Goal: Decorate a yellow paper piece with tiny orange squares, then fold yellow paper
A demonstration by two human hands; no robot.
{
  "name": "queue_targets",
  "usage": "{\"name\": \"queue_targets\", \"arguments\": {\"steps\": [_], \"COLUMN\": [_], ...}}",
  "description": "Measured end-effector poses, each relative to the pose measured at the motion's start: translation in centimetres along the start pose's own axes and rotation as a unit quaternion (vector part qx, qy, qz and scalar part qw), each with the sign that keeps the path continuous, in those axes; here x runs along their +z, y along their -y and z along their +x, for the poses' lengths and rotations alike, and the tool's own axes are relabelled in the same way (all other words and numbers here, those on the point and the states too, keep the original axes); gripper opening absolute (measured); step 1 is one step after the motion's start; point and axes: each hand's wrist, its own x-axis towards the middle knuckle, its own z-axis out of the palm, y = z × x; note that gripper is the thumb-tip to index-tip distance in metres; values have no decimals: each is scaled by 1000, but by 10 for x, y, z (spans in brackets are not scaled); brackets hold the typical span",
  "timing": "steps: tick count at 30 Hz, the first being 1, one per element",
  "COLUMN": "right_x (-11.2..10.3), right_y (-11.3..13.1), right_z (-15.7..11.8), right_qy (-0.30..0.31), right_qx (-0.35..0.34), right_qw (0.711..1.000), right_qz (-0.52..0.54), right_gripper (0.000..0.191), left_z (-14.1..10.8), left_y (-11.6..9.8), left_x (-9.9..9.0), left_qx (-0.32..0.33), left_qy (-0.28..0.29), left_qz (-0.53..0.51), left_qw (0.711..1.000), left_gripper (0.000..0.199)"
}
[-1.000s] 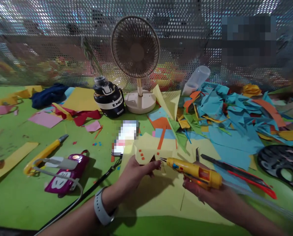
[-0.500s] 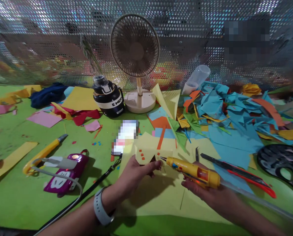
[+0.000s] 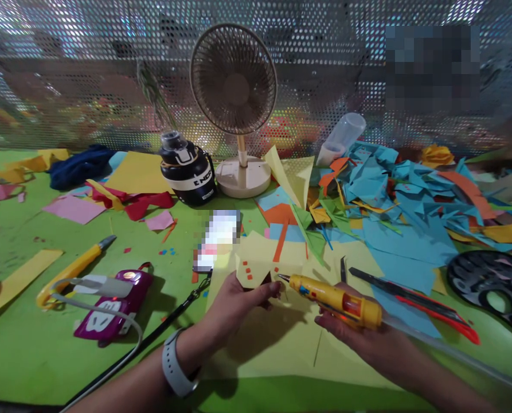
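Observation:
My left hand [image 3: 234,307], a pale watch on its wrist, pinches the lower edge of a folded yellow paper piece [image 3: 253,258] dotted with small orange squares. Wrapped round a yellow glue gun [image 3: 337,299] is my right hand [image 3: 350,327]. The gun's metal tip points left, close to the fingertips of my left hand and the right part of the folded piece. A large yellow sheet [image 3: 281,355] lies beneath both hands. An orange strip [image 3: 282,241] rests just behind the folded piece.
Behind stand a fan [image 3: 242,176], a black bottle [image 3: 189,178] and a phone [image 3: 219,238]. To the left lie a yellow cutter [image 3: 75,267] and a purple power bank [image 3: 118,310]. A red-black cutter [image 3: 419,304], a black palette [image 3: 466,275] and blue paper scraps [image 3: 371,178] are on the right.
The whole view has shifted slightly, so things appear a little further left. Both hands keep nearly the same pose, with the paper piece and glue gun still held.

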Motion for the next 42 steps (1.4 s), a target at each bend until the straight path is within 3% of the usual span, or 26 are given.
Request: {"name": "queue_targets", "arguments": {"steps": [5, 15, 20, 23, 26, 30, 34, 40, 42], "right_x": [-4, -10, -21, -43, -77, -123, -144, -150, -151], "right_y": [12, 26, 23, 10, -21, -67, -92, -92, -83], "right_z": [0, 0, -4, -13, -29, -58, -78, -83, -81], "right_qy": [26, 42, -11, -87, -166, -291, -302, -266, -258], "right_qx": [19, -11, -46, -37, 3, 138, 216, 238, 227], "right_qw": [999, 994, 986, 974, 952, 877, 836, 845, 833], "right_qz": [6, -102, -160, -204, -258, -357, -404, -398, -433], "right_gripper": [26, 25, 25, 25, 25, 28, 24, 29, 28], "left_z": [-1, -6, -6, -5, -5, -6, -6, -5, -5], "left_y": [-4, -10, -10, -9, -9, -12, -13, -12, -12], "left_x": [3, 9, 9, 7, 6, 8, 9, 8, 8], "left_qx": [26, 104, 103, 80, 62, 37, 18, 6, 8], "left_qy": [-16, -34, -65, -84, -107, -112, -114, -111, -110], "left_qz": [51, 159, 137, 119, 95, 62, 43, 28, 33], "left_qw": [998, 981, 983, 986, 988, 991, 992, 993, 993], "left_gripper": [13, 9, 14, 19, 22, 27, 29, 30, 29]}}
